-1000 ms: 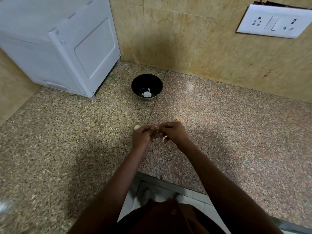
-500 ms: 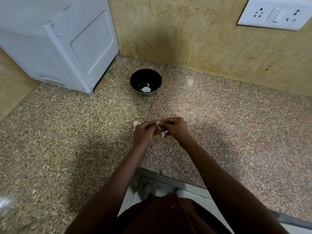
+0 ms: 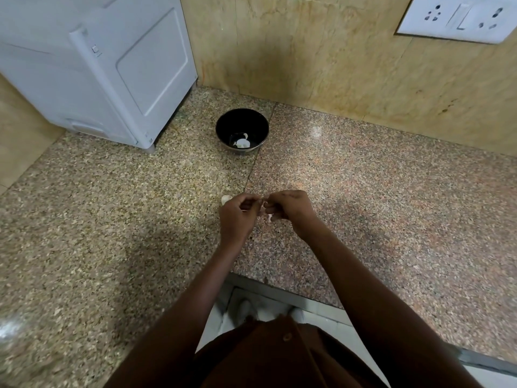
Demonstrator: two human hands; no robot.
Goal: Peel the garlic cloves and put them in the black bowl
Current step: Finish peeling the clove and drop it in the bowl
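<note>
My left hand (image 3: 237, 217) and right hand (image 3: 289, 206) meet above the speckled granite surface (image 3: 363, 197), fingers of both curled and pinching a small garlic clove (image 3: 261, 205) between them; most of the clove is hidden by my fingertips, so I cannot tell how much skin is on it. A pale scrap of garlic skin (image 3: 269, 218) shows just under my right hand. Another whitish garlic clove (image 3: 225, 199) lies on the surface, just beyond my left knuckles. The round black bowl (image 3: 253, 121) stands farther back near the tan stone wall (image 3: 321, 60), with white peeled garlic pieces (image 3: 242, 142) at its bottom. A white appliance (image 3: 95, 65) sits to the bowl's left.
</note>
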